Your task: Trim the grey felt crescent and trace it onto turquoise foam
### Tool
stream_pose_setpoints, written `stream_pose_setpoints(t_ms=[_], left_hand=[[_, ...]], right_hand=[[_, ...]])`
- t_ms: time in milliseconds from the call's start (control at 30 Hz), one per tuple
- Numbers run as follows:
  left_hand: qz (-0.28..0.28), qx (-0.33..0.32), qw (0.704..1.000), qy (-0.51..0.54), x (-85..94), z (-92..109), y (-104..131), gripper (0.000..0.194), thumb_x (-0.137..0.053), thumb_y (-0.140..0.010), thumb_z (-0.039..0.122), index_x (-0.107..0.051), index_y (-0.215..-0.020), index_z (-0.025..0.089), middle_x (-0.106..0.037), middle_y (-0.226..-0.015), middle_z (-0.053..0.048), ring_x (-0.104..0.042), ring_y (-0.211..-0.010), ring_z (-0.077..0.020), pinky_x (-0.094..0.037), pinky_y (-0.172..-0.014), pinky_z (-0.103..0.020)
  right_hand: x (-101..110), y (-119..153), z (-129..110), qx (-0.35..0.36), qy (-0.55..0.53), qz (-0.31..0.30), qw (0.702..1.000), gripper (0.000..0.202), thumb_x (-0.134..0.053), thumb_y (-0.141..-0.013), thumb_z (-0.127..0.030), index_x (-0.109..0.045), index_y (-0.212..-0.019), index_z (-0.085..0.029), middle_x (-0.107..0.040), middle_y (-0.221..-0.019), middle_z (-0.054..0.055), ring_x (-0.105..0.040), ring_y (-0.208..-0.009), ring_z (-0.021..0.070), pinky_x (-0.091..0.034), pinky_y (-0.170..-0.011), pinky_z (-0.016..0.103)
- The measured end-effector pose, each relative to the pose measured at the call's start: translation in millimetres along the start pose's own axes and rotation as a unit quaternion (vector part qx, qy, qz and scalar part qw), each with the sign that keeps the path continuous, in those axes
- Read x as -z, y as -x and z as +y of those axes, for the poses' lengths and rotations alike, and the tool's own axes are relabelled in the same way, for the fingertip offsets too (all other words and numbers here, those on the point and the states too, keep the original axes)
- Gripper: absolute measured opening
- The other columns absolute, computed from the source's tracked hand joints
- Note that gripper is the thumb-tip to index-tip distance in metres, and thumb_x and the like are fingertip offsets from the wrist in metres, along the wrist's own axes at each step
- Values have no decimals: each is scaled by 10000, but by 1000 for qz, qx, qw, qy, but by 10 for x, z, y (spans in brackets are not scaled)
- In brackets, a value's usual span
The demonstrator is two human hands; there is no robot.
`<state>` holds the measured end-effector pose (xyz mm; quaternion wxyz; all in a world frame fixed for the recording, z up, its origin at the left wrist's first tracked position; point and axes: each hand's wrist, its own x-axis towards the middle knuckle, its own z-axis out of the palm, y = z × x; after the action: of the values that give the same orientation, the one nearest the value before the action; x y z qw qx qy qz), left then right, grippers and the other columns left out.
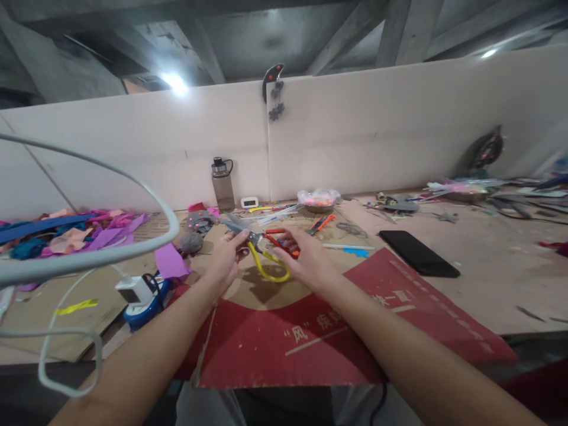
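Over the cardboard in front of me, my left hand point(227, 259) is closed around the blade end of a pair of scissors with yellow handles point(270, 277). The blades point away to the upper left. Closed on red-handled pliers point(278, 241), my right hand point(307, 255) holds them against the middle of the scissors. The pliers' metal jaws lie at or near the scissors' pivot; whether they grip it I cannot tell. Beneath both hands is a sheet of red and brown cardboard point(248, 349). My fingers partly cover both tools.
A black phone point(418, 253) lies at right. Toward the back stand a water bottle point(222, 186), a small white display point(249, 203) and a bowl point(318, 207). A utility knife point(322, 224) lies beyond my right hand. At left are colourful scraps point(95, 234), a charger point(134, 291) and a looping white cable point(110, 255).
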<state>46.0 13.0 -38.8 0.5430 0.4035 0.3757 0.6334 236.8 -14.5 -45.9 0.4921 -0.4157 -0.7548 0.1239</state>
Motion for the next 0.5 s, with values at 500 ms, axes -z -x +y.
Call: stream_pose_setpoints(t_ms=[500], left_hand=[[159, -52, 968, 185, 287, 346, -241, 202, -544, -878, 189, -566, -683, 142, -526, -479, 36, -448, -354, -85, -370, -372, -205]], right_hand=[[121, 243, 181, -5, 243, -135, 960, 217, -446, -937, -290, -619, -961, -161, -621, -985, 116, -569, -959, 236, -426, -847, 338]])
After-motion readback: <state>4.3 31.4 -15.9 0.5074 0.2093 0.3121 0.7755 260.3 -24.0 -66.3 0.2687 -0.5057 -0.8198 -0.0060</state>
